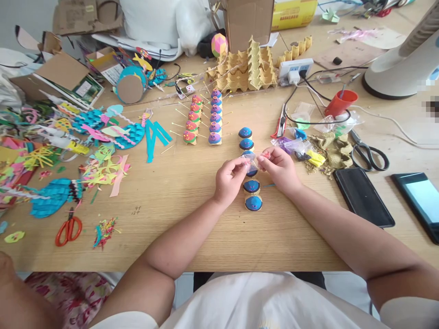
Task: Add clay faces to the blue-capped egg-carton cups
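Table (247, 246) of pale wood, crowded along its back and left side with paper crafts and cardboard. At the right rear stands a large white appliance base (387, 75). Yellowish egg cartons (254, 68) are piled at the back, near the middle. On the right lie two dark phones (363, 196), side by side and apart, one with its screen lit. In front of the person, a row of blue domes (252, 185) with dark rims runs away from the near edge; the hands hide part of it. Beyond it, to the left, stand two more rows, one purple (216, 109) and one red and green (194, 116), with thin sticks poking out. The right hand (281, 169) is pinched narrow, and so is the left hand (229, 180); both are raised over the middle of the blue row, near each other. Black-handled scissors (368, 153) lie just beyond the nearer phone. A red cup (341, 104) sits further back. Between the left thumb and fingers is a small clear plastic bag (251, 161). Smallest, at the right fingertips, is a red piece (265, 156), its shape mostly hidden.
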`<state>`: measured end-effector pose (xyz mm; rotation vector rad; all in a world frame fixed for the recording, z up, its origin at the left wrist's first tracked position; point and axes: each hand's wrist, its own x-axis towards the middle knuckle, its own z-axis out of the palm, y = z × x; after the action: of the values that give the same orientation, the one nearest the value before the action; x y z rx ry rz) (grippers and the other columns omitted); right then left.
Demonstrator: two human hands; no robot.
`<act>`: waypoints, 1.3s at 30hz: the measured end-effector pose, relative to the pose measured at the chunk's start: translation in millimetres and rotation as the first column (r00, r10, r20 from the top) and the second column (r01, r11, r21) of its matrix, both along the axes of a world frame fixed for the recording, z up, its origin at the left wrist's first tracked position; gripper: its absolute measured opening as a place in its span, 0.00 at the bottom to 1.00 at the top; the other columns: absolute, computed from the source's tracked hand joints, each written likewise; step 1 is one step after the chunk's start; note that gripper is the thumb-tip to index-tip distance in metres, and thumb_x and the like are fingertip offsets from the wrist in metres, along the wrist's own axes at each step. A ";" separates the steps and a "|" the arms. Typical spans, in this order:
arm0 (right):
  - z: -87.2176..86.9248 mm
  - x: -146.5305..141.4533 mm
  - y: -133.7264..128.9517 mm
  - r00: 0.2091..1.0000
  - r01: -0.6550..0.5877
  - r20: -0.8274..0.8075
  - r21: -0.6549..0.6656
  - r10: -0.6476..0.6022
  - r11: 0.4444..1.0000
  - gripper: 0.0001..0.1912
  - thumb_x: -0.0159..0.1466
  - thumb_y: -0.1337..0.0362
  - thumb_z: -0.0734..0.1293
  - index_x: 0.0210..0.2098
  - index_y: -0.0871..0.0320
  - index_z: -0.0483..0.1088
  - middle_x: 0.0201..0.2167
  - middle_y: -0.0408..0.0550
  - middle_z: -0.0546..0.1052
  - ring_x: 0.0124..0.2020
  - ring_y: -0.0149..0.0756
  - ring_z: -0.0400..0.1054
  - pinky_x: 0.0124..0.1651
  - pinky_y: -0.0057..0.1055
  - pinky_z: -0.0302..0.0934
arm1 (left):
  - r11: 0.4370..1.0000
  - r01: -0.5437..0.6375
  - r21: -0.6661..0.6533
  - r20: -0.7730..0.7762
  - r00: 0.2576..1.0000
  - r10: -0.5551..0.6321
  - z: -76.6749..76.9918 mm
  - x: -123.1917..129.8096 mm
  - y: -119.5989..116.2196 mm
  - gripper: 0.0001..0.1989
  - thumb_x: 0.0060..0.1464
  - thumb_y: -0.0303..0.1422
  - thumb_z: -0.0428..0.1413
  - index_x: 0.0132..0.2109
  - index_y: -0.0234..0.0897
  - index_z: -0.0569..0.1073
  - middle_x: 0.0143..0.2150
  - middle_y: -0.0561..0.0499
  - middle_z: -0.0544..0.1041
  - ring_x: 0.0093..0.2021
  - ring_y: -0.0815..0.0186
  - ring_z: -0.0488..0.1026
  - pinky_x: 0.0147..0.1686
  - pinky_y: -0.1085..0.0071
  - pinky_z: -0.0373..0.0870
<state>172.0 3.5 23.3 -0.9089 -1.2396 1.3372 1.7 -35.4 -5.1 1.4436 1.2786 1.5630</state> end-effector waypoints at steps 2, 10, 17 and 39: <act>2.4 0.4 -1.3 1.000 0.017 0.017 -0.009 -0.017 1.000 0.28 0.54 0.39 0.82 0.32 0.54 0.71 0.24 0.39 0.73 0.27 0.30 0.66 0.30 0.30 0.62 | 1.000 -0.002 -0.003 -0.002 1.000 0.002 -0.3 -0.1 -0.2 0.14 0.65 0.46 0.64 0.47 0.41 0.85 0.46 0.46 0.87 0.45 0.63 0.83 0.50 0.66 0.81; 8.7 0.7 -5.1 1.000 -0.002 0.011 0.019 0.002 1.000 0.25 0.59 0.40 0.79 0.29 0.56 0.76 0.25 0.42 0.76 0.28 0.29 0.68 0.35 0.31 0.67 | 1.000 0.012 -0.015 0.012 1.000 -0.012 -1.5 -0.9 0.1 0.16 0.64 0.47 0.64 0.47 0.40 0.85 0.46 0.45 0.87 0.46 0.62 0.84 0.52 0.65 0.81; 1.1 1.6 -0.9 0.998 -0.005 -0.067 -0.025 0.003 1.000 0.20 0.60 0.45 0.80 0.37 0.53 0.78 0.31 0.41 0.78 0.30 0.30 0.69 0.37 0.31 0.68 | 1.000 0.008 -0.013 0.068 0.998 -0.007 -0.1 0.2 0.7 0.18 0.63 0.49 0.65 0.47 0.39 0.84 0.47 0.45 0.88 0.46 0.63 0.85 0.52 0.65 0.82; -5.3 4.2 4.2 0.988 -0.018 -0.156 -0.100 0.002 0.995 0.23 0.57 0.41 0.80 0.32 0.53 0.75 0.28 0.40 0.76 0.29 0.29 0.68 0.35 0.29 0.67 | 0.999 -0.010 -0.037 0.075 0.997 0.013 2.4 0.5 1.2 0.19 0.62 0.50 0.65 0.47 0.39 0.84 0.47 0.45 0.88 0.45 0.63 0.85 0.50 0.65 0.83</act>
<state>176.2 7.7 18.0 -0.8521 -1.0654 1.4617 2.2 -34.1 -2.7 1.3441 1.2665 1.5784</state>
